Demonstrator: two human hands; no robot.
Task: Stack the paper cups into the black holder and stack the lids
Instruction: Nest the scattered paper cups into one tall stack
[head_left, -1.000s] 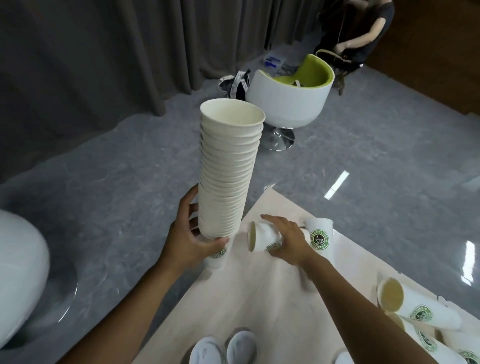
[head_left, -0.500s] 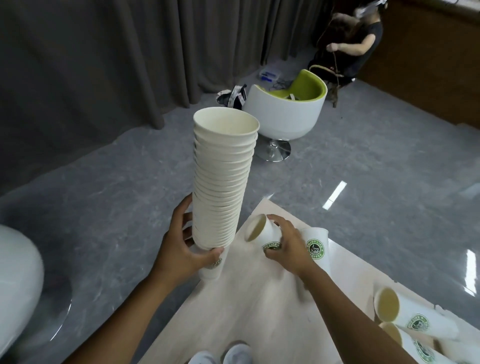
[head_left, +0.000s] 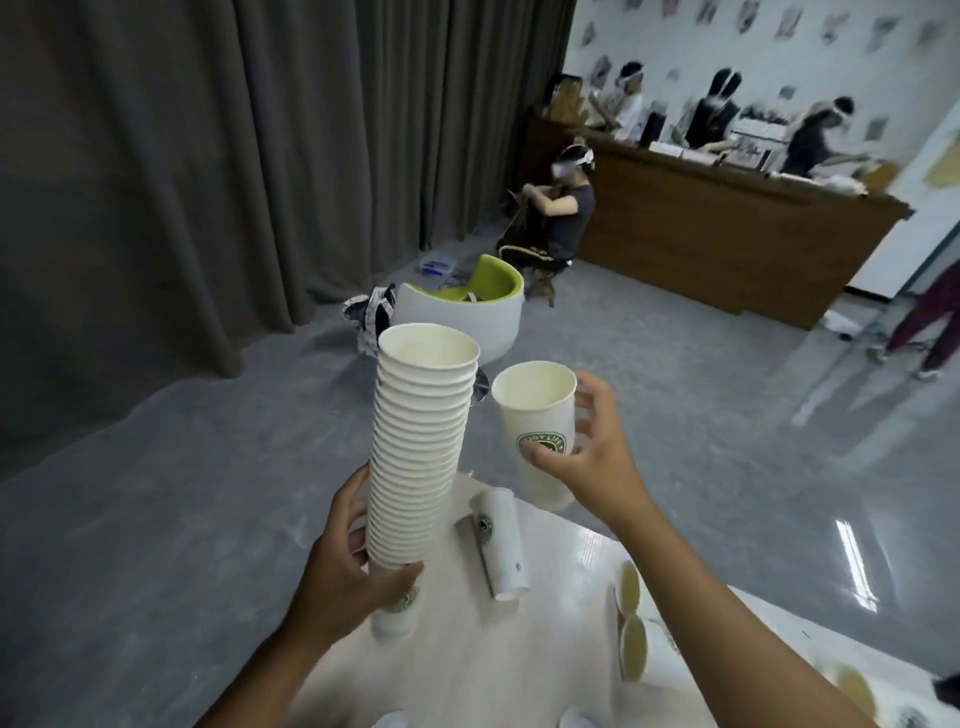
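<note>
Our left hand (head_left: 337, 582) grips the cup stack (head_left: 415, 457); right hand (head_left: 597, 462) grips one cup (head_left: 540, 431) above the pale table (head_left: 467, 670); grey floor (head_left: 182, 509), dark curtain (head_left: 208, 156).

A dark grey curtain (head_left: 208, 171) hangs in heavy folds across the back left, reaching down to a glossy grey floor (head_left: 156, 493) that shows bright light reflections on the right. A round white swivel chair (head_left: 467, 317) with a lime-green seat stands on the floor, a crumpled black-and-white bag (head_left: 371, 317) just beside it. Behind it, a seated person (head_left: 563, 213) wearing a white headset faces the curtain. A long brown wooden counter (head_left: 727, 234) runs along the white back wall (head_left: 779, 47), which carries small blurred pictures. Several people stand behind the counter, blurred. At the far right edge, someone's legs in dark red trousers (head_left: 930, 317) are visible.
</note>
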